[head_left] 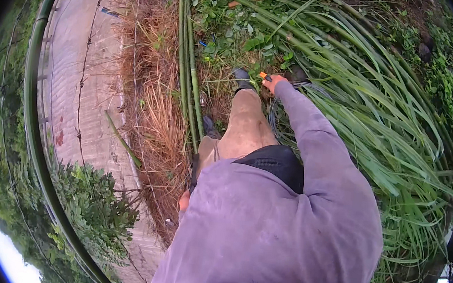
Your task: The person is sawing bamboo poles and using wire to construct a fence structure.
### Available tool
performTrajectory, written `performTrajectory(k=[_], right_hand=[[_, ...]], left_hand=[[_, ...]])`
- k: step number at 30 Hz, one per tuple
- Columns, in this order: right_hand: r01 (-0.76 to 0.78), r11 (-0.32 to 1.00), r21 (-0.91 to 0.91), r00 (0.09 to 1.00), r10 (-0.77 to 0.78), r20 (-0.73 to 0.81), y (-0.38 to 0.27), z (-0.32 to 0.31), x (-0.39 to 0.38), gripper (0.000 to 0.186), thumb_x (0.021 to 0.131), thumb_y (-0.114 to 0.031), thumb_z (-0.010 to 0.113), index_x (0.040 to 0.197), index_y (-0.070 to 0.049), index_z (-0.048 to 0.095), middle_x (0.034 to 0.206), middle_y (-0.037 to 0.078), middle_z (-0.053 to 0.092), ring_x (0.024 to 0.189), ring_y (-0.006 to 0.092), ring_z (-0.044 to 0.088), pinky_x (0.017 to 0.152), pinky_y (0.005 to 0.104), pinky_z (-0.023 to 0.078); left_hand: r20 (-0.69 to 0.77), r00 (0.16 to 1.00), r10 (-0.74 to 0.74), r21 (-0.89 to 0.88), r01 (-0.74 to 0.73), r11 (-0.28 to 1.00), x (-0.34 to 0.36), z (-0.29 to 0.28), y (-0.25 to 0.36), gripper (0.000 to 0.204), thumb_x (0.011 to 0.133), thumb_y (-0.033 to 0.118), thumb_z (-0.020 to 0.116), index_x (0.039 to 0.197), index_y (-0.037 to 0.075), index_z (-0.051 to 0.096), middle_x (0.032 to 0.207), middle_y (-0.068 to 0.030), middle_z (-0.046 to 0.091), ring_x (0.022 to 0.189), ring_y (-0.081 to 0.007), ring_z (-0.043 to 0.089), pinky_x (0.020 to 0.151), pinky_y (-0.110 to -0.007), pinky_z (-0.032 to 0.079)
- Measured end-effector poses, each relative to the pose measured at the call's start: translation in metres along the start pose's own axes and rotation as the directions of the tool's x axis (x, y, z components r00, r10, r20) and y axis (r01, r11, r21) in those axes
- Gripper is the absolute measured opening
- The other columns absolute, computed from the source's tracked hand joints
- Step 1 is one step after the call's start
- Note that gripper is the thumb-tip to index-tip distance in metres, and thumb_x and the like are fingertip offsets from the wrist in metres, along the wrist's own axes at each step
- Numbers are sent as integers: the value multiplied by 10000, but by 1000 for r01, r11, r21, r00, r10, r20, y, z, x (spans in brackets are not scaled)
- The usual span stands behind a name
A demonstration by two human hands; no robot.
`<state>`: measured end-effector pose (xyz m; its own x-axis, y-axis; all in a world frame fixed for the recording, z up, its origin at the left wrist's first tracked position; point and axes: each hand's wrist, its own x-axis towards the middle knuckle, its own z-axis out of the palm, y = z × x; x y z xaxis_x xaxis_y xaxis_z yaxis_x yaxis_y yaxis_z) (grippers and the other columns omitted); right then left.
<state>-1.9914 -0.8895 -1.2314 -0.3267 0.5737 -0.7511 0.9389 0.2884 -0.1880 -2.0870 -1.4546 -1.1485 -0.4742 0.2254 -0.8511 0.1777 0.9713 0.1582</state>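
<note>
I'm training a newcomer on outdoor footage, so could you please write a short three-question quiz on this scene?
1. True or false: the right hand reaches forward, with something orange at it.
2. What lies left of the dry grass? A) concrete path B) pond C) fence
3. Which hand rests low by the hip?

Key: 1 true. 2 A, the concrete path. 3 The left hand; its grip cannot be seen.

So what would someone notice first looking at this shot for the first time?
Probably the person's purple long-sleeved shirt, filling the lower middle, with the right hand stretched forward holding a small orange-handled tool down among the long green grass blades on the right. Next come the green bamboo stalks lying over dry brown grass in the centre, and the pale paved path on the left.
</note>
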Motion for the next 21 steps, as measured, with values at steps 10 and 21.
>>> performTrajectory(k=[10, 21], right_hand=[[314, 879, -359, 939, -231, 256, 35, -1, 65, 355, 859, -337, 448, 1161, -152, 478, 1037, 124, 590, 973, 293, 547, 813, 426, 415], [509, 809, -294, 857, -446, 258, 32, -1, 83, 371, 858, -289, 464, 1219, -211, 438, 1019, 78, 576, 979, 255, 498, 863, 390, 360]], left_hand=[[296, 909, -294, -774, 409, 484, 44, -66, 138, 209, 851, 181, 548, 1000, 35, 546, 720, -40, 570, 617, -124, 551, 537, -246, 446], [337, 903, -267, -787, 426, 446, 76, -65, 190, 249, 864, 182, 536, 1063, 33, 533, 793, -74, 598, 640, -134, 583, 549, -234, 471]])
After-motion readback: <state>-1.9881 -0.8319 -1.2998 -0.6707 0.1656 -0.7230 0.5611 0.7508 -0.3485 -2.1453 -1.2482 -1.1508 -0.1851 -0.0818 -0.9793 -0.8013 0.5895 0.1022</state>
